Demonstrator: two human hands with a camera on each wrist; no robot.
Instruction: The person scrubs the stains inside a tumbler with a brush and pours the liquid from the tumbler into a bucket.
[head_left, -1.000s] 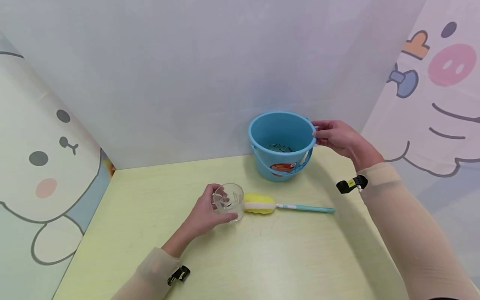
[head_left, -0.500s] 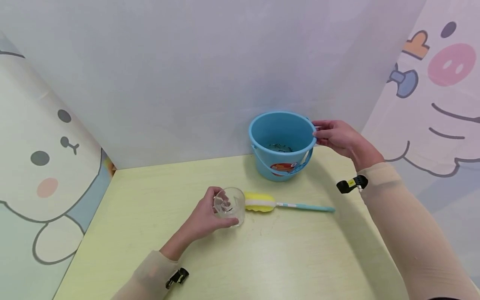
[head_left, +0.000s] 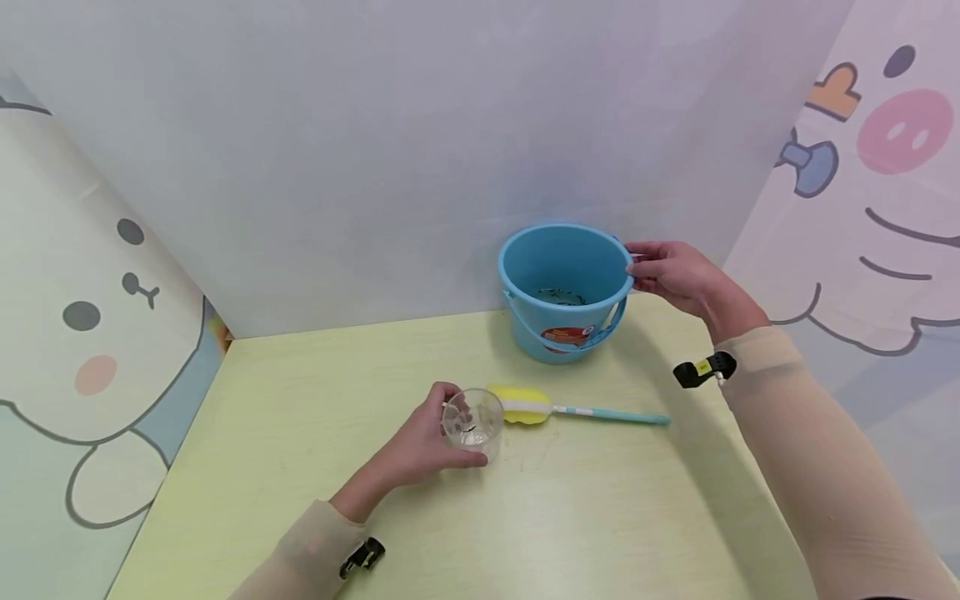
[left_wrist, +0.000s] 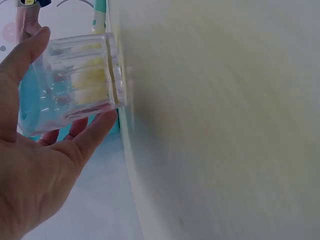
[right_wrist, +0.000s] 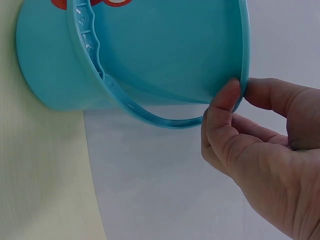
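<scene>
My left hand (head_left: 423, 442) grips a clear glass (head_left: 474, 429), thumb on the near side and fingers round the far side. In the left wrist view the ribbed glass (left_wrist: 82, 75) has its base at the tabletop; I cannot tell if it touches. A small dark mark shows inside it. My right hand (head_left: 678, 273) pinches the rim of a light blue bucket (head_left: 551, 329) between thumb and fingers, as the right wrist view also shows. The bucket stands upright with its handle hanging down in front. Dark specks show at its bottom.
Right beside the glass lies a brush with a yellow sponge head (head_left: 525, 414) and a teal handle (head_left: 622, 416) pointing right. The pale yellow table (head_left: 570, 517) meets a white wall (head_left: 337, 167) behind the bucket. Cartoon-printed sheets hang at both sides.
My left hand has shifted the glass toward me and slightly right, so that it overlaps the left end of the brush head. The right hand and the bucket have stayed in place.
</scene>
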